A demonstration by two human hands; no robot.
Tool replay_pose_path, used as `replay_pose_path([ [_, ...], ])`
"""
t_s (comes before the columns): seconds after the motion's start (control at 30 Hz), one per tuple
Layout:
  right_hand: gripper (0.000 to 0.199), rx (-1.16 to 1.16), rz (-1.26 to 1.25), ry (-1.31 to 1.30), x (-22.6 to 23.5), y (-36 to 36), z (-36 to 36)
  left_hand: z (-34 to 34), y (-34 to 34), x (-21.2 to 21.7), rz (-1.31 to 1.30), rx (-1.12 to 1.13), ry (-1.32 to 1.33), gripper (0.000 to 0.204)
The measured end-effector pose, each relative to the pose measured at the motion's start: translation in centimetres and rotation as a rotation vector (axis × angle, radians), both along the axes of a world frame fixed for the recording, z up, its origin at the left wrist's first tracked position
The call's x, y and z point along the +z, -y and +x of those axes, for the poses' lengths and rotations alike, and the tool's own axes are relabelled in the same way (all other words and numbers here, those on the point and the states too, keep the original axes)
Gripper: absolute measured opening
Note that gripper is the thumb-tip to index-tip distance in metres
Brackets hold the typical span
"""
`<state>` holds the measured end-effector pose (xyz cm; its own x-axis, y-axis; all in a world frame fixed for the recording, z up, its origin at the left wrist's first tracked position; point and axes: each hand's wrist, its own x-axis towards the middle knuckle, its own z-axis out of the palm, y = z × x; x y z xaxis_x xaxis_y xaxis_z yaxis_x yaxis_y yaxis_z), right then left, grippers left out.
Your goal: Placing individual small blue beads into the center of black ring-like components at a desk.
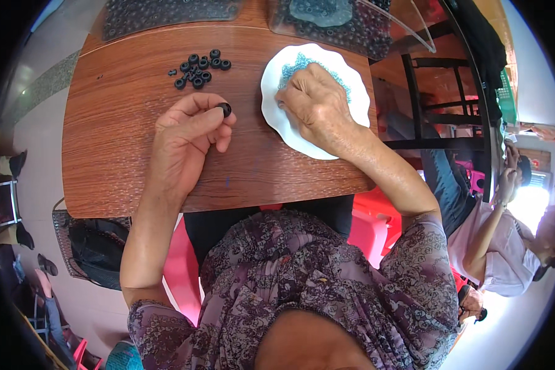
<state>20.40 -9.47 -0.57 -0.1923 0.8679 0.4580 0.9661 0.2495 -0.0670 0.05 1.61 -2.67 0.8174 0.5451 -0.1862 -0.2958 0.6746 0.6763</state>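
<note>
Left hand (188,132), centre-left of the frame: thumb and forefinger pressed together on a single small black ring (225,109), rubbery and matte, held just above the wooden table (117,154), whose brown grain runs across the picture. The ring's hole appears to face partly toward the camera; its exact tilt cannot be told. Up and slightly left of this pinch, near but apart from it, lies a loose cluster of black rings (199,68) of the same kind, flat on the table. To the right of the pinch, close by, the right hand (317,105) rests palm-down in a white plate (277,117) with a scalloped rim, fingertips curled together among a heap of tiny blue beads (296,63); whether they pinch a bead cannot be told. The beads thus lie right of the held ring, with the right hand the nearer. Along the upper edge, clear plastic bags (166,12) hold further dark rings and blue beads. At the far right, another person in a pale shirt (505,246) sits apart.
</note>
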Motion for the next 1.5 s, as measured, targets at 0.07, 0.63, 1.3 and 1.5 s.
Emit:
replay_pose_path([
  [0.07,0.006,0.015,0.009,-0.035,-0.1,0.0,0.0,0.0,0.0,0.0,0.008,0.001,0.0,0.014],
  [0.63,0.009,-0.294,-0.287,-0.989,1.1,3.1,1.4,0.1,0.2,-0.2,0.026,-0.02,0.004,0.016],
  [1.3,0.012,-0.253,-0.262,-1.236,2.4,3.3,-0.9,2.2,2.9,1.4,0.444,0.093,-0.164,0.014],
  [1.5,0.013,-0.212,-0.333,-1.357,3.4,2.5,-2.7,4.1,4.4,1.8,0.61,0.212,-0.094,0.015],
])
